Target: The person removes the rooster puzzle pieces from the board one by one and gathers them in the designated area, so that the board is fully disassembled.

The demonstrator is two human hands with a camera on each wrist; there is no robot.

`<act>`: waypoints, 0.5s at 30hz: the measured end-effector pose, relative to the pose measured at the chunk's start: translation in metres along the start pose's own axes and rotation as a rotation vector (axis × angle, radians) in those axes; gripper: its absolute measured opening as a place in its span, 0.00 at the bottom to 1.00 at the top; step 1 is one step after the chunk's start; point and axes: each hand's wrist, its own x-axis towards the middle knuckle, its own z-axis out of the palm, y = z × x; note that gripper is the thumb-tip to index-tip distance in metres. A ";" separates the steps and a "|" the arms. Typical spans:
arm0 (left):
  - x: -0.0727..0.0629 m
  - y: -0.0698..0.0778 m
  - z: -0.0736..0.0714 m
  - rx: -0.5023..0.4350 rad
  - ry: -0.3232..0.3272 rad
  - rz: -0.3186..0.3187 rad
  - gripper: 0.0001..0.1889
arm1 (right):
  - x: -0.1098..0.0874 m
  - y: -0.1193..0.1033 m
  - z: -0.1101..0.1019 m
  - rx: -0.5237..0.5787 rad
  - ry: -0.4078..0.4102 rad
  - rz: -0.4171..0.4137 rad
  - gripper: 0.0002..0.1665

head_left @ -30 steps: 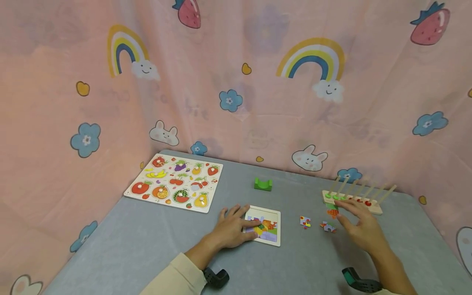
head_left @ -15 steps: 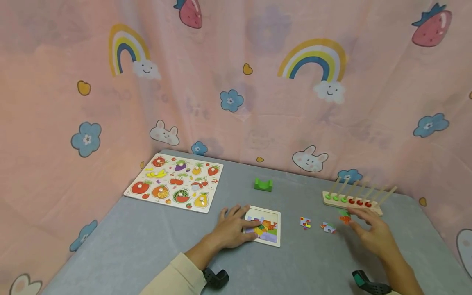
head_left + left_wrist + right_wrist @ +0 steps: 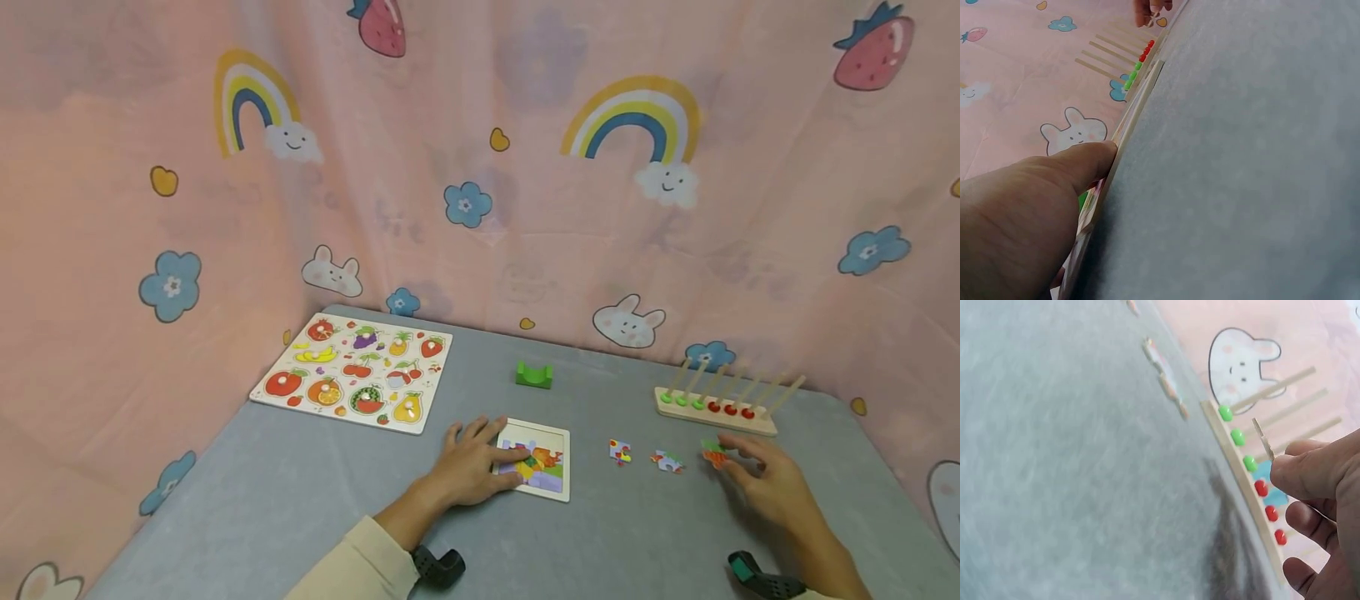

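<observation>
My left hand (image 3: 468, 471) rests on a small wooden jigsaw tray (image 3: 566, 468), its index finger and thumb stretched over the colourful picture inside. From low down in the left wrist view, the thumb (image 3: 1088, 162) lies over the tray's edge. At the right, my right hand (image 3: 776, 483) pinches a green and orange jigsaw piece (image 3: 713, 455) between thumb and fingers. The right wrist view shows that piece edge-on, raised above the table with a shadow below. Two loose jigsaw pieces, one red, yellow and blue (image 3: 620, 452) and one mostly lilac (image 3: 667, 462), lie between the hands.
A large fruit peg puzzle board (image 3: 390, 375) lies at the back left. Behind the tray stands a green notched block (image 3: 534, 376). A wooden peg rack (image 3: 716, 410) with green and red beads is just behind the right hand. A pink patterned curtain (image 3: 450, 267) hangs behind the table.
My right hand has moved to the right and nearer to me, away from the peg rack, carrying the jigsaw piece. The left hand has stayed on the tray.
</observation>
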 end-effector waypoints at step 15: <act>0.001 0.000 0.002 0.006 0.002 0.001 0.22 | -0.006 0.019 0.005 -0.070 0.011 -0.044 0.20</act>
